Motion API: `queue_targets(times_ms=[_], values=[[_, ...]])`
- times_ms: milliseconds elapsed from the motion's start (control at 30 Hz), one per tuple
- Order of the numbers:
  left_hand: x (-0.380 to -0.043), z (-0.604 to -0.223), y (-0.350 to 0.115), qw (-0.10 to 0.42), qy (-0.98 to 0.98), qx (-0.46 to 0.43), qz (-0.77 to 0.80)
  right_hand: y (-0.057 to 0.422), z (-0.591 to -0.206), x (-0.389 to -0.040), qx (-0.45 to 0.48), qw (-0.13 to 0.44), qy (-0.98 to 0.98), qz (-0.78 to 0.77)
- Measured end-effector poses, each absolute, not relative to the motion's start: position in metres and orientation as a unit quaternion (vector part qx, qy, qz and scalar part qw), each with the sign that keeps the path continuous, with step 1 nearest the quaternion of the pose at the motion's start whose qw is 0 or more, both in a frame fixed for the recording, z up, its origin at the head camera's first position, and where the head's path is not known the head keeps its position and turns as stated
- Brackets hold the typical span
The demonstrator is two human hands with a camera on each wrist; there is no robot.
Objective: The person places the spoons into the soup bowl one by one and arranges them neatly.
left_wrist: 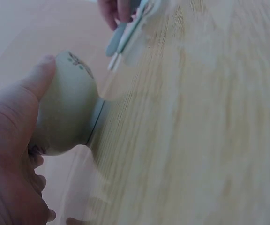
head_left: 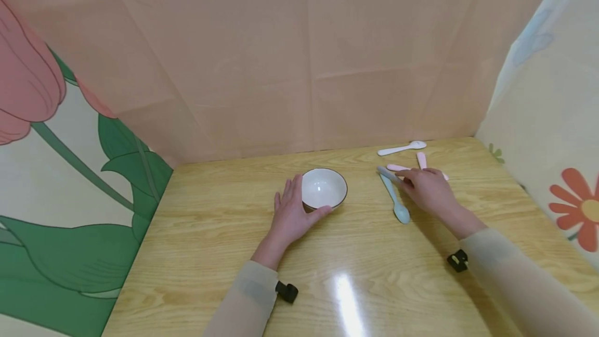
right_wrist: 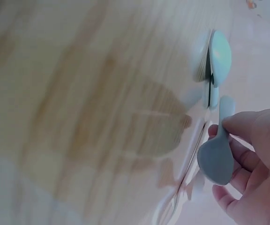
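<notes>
A small white bowl [head_left: 324, 186] with a dark rim stands upright on the wooden table. My left hand [head_left: 292, 216] holds its left side, with the thumb along the near side and the fingers round the left. In the left wrist view the bowl [left_wrist: 69, 108] shows a small flower print. Over on the right, my right hand [head_left: 429, 191] pinches a grey-blue spoon [right_wrist: 217, 161] between thumb and fingers, its handle pointing away to the left. Just beside it lies a light teal spoon [head_left: 401, 213], its scoop toward me.
Two pink utensils [head_left: 421, 160] lie partly hidden behind my right hand. Farther back, a white spoon [head_left: 401, 148] lies near the wall. A plain pink sheet [head_left: 299, 66] backs the table [head_left: 210, 254], with flower-printed sheets on both sides.
</notes>
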State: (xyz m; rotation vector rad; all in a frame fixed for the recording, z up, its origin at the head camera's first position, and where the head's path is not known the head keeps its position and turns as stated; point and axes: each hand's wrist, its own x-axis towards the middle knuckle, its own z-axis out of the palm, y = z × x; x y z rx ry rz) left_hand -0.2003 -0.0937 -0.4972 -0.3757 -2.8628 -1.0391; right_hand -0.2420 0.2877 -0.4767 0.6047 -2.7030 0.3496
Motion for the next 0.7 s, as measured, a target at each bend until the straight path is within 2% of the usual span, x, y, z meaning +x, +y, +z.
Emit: queue_targets(times_ms=[133, 233, 700], values=[[-0.2, -0.497, -0.093, 0.035, -0.934, -0.12, -0.336, 0.286, -0.477, -0.241, 0.229, 0.211, -0.941, 0.134], [-0.2, -0.497, -0.093, 0.032, -0.935, -0.118, -0.333, 0.285, -0.477, -0.241, 0.227, 0.214, -0.939, 0.146], [-0.2, -0.497, -0.093, 0.031, -0.934, -0.121, -0.333, 0.269, -0.467, -0.24, 0.167, 0.117, -0.949, 0.242]])
